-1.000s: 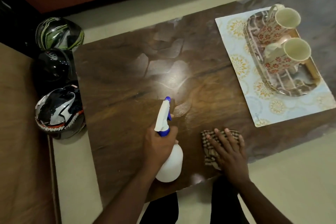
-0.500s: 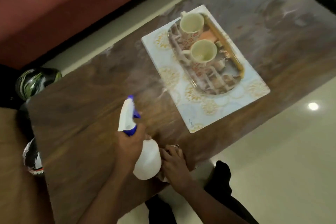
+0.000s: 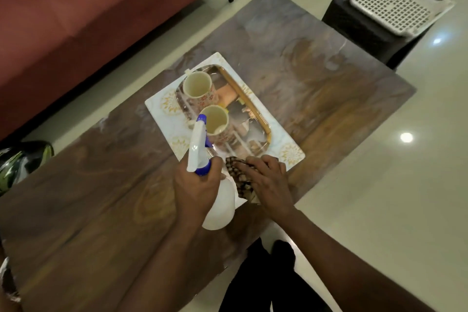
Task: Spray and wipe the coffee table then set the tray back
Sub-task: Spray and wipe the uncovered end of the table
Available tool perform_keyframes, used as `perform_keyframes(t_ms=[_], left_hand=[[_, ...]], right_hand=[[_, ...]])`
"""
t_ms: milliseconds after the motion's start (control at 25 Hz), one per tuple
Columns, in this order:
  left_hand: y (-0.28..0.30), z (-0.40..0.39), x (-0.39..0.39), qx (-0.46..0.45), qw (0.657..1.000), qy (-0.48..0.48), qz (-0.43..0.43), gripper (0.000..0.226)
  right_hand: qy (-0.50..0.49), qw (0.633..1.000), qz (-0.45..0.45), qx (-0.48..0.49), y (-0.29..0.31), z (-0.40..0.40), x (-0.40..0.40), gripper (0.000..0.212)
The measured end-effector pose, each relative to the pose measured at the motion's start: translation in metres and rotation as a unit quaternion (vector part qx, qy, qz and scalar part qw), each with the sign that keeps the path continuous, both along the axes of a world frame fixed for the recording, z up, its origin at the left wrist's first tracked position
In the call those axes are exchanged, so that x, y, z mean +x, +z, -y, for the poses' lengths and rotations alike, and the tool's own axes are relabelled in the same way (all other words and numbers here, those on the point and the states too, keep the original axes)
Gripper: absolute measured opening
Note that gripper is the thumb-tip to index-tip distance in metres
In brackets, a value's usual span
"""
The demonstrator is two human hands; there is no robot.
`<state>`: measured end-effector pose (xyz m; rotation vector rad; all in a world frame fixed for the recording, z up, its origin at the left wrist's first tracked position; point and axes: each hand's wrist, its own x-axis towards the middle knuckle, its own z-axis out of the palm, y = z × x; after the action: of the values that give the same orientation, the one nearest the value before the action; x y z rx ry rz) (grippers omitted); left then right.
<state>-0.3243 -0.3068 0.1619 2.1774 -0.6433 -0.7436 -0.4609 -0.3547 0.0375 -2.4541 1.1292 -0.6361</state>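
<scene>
A: Nearest us, what is the left hand (image 3: 196, 185) doing?

B: It is wrapped round the neck of the white spray bottle (image 3: 219, 206), fingers curled at the blue trigger, nozzle aimed away over the table. Held that way, I judge, it can mist the wood ahead without being put down.

A: And the right hand (image 3: 268, 180)?

B: It lies on the checked cloth (image 3: 240, 180), fingers fairly straight, pressing it flat against the coffee table (image 3: 101, 197) at the near edge of the placemat (image 3: 286, 144). A flat palm spreads the cloth for wiping. Whether the thumb pinches a fold, I cannot tell.

A: Where is the tray?

B: The mirrored tray (image 3: 255, 132) sits on the placemat just beyond both hands, near the table's middle, with two floral mugs (image 3: 200, 91) upright on it. It probably has to be lifted off so the wood under it can be wiped.

A: Farther out?

B: Cloudy streaks mark the far end of the tabletop. Past it, a white perforated basket (image 3: 397, 0) rests on a dark stool, and a red sofa (image 3: 88, 12) runs along the left.
</scene>
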Motion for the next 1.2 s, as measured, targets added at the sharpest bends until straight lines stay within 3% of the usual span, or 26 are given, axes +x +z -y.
perform_keyframes(t_ms=[80,280,400,440,600,720,960,1200], left_hand=[[0.009,0.028,-0.014,-0.026,0.999,-0.022,0.009,0.011],[0.016,0.100,-0.025,-0.127,0.990,-0.056,0.029,0.045],[0.010,0.142,-0.028,-0.172,0.981,-0.076,0.048,0.023],[0.005,0.158,-0.030,-0.178,0.979,-0.084,0.048,0.021],[-0.019,0.218,-0.054,-0.191,0.975,-0.114,0.029,0.061],[-0.051,0.268,-0.081,-0.181,0.978,-0.099,0.017,0.077],[-0.093,0.363,-0.135,-0.151,0.987,-0.046,-0.008,0.078],[-0.112,0.427,-0.173,-0.180,0.983,-0.029,0.005,0.081]], right_hand=[[-0.022,1.000,-0.017,-0.006,0.010,0.029,-0.015,0.043],[-0.066,0.996,-0.060,-0.025,0.025,0.093,-0.041,0.044],[-0.099,0.992,-0.060,-0.044,0.025,0.130,-0.058,0.045],[-0.109,0.991,-0.066,-0.048,0.024,0.143,-0.065,0.047],[-0.120,0.987,-0.097,-0.048,0.004,0.189,-0.098,0.048],[-0.098,0.986,-0.130,-0.046,-0.019,0.229,-0.126,0.050],[-0.057,0.983,-0.167,-0.043,-0.045,0.302,-0.183,0.041],[-0.045,0.976,-0.212,-0.036,-0.084,0.340,-0.221,0.049]])
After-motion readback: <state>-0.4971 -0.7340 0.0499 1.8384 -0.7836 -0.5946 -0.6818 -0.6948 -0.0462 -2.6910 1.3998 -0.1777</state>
